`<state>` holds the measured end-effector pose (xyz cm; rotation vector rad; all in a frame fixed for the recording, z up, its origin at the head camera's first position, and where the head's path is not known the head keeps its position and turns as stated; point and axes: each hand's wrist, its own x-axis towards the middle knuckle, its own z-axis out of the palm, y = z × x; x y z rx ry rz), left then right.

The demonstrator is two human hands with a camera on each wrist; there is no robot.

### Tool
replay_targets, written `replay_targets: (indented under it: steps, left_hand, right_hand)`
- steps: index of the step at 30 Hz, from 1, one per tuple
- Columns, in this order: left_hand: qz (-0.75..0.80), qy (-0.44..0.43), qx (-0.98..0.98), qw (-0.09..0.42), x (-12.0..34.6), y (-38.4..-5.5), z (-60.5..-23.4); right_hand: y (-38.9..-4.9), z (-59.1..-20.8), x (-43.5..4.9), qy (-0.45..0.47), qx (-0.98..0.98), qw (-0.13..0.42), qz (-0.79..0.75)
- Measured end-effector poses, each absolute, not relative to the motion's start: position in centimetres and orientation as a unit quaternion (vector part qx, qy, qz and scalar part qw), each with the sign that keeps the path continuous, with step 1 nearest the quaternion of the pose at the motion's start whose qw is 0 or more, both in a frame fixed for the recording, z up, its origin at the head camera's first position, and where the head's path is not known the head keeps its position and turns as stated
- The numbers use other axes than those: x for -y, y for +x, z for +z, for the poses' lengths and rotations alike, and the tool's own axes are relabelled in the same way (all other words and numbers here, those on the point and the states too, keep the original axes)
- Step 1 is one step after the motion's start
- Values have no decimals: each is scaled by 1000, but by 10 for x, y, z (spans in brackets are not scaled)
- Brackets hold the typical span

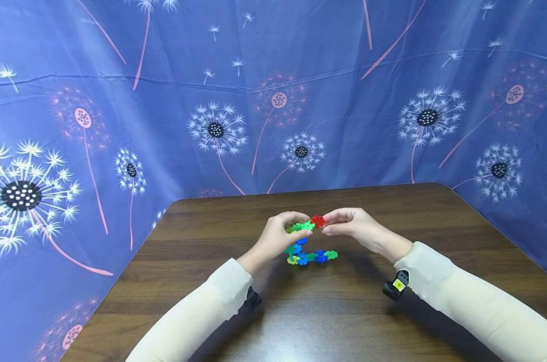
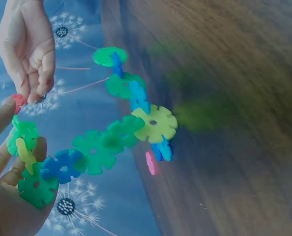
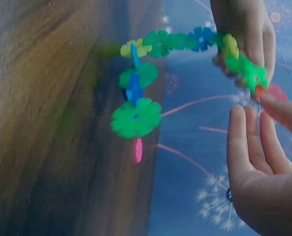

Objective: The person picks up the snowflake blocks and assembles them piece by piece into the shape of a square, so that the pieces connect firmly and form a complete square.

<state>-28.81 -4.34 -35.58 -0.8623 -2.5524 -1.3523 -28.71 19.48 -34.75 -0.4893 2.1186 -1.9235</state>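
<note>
Flower-shaped plastic interlocking discs are joined into a bent chain, in green, blue and yellow. My left hand (image 1: 273, 236) holds its upper end, with the thumb and fingers around a bright green disc (image 1: 307, 226). At that end is a red disc (image 1: 317, 221), pinched in the fingertips of my right hand (image 1: 361, 230). From the left hand the chain drops past a blue disc (image 2: 60, 164) and green discs (image 2: 97, 162) to a yellow disc (image 2: 163, 129). There it turns, and a lower arm of the chain ends in a green disc (image 3: 141, 120).
A brown wood-grain table (image 1: 345, 322) lies under the hands. A pink disc (image 2: 151, 163) shows by the chain's lower part in both wrist views. Behind the table hangs a blue dandelion-print cloth (image 1: 255, 45). Black wrist cameras (image 1: 396, 285) sit at both cuffs.
</note>
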Motion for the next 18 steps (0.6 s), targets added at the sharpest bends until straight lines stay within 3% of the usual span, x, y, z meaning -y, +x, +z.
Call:
replay_targets:
  steps: [18]
  left_hand:
    - [-518, -263, 813, 47, 65, -284, -375]
  right_hand:
    - [-317, -368, -203, -133, -735, 138, -651]
